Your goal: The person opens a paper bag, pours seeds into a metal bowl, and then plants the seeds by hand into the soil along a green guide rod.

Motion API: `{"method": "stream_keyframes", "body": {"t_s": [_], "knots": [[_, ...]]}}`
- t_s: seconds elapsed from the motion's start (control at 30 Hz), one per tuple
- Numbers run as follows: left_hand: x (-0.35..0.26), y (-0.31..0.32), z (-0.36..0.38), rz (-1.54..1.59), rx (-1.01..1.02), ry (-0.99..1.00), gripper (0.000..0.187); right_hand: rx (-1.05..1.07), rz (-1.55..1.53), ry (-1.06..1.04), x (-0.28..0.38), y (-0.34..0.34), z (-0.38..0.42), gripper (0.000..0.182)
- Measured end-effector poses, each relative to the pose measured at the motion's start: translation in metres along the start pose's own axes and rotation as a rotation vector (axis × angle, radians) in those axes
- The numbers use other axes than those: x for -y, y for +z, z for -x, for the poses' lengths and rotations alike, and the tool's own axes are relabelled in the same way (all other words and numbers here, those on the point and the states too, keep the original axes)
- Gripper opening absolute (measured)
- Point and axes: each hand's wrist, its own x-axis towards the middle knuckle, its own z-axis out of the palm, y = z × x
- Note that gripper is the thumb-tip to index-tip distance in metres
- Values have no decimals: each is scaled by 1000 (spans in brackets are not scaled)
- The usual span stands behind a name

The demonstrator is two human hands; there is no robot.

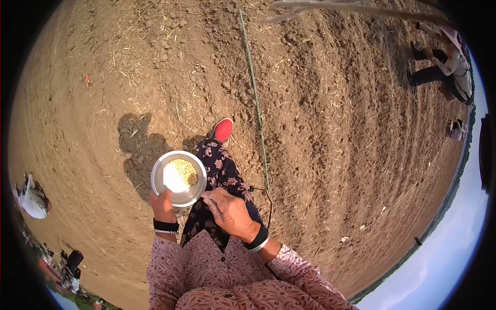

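Observation:
My left hand (pixel 163 206) is closed on the near left edge of a round metal bowl (pixel 192 200), thumb over the rim. Pale yellow seeds (pixel 187 168) lie in the bowl, mostly at its far right side; bright glare hides part of the inside. Just right of the bowl's near rim is my right hand (pixel 230 213), its fingers drawn together. Whatever those fingers hold, if anything, is hidden. Both wrists wear dark bands. Below the bowl are my dark flowered trousers (pixel 216 164) and one red shoe (pixel 223 129) on the soil.
A thin green line (pixel 253 82) runs along the tilled soil (pixel 320 170), right of my foot. A pole-like branch (pixel 356 7) crosses the top. One person (pixel 449 70) bends at upper right, another (pixel 456 130) is farther off, and someone (pixel 34 200) is at left.

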Motion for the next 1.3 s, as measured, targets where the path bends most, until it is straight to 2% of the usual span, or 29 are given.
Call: {"method": "stream_keyframes", "body": {"t_s": [0.07,0.17,0.3,0.43,0.57,0.73,1.03,1.17,1.23,1.3], "knots": [[-9,10,-22,66,-28,-10,44,-13,1,-14,-1,-1,-14,21],[-29,33,-46,-110,-28,-121,44,-27,-8,33,8,-18,-34,21],[-47,68,-72,-224,-40,-58,41,-87,-11,87,8,-33,-60,20],[-73,93,-95,-246,31,-2,40,-113,-33,129,2,-40,-72,22],[-98,110,-117,-246,23,35,37,-112,-28,185,-8,-47,-78,21],[-114,119,-145,-259,112,43,33,-213,-42,212,-40,-51,-82,15],[-81,152,-199,-286,147,29,33,-201,120,520,-182,-48,-91,16],[-57,170,-228,-360,189,-55,33,-296,193,652,-240,-48,-107,16],[-39,172,-249,-381,187,-59,42,-371,165,635,-253,-49,-122,14],[-22,174,-271,-466,204,-27,40,-493,133,548,-252,-43,-147,9]]}}
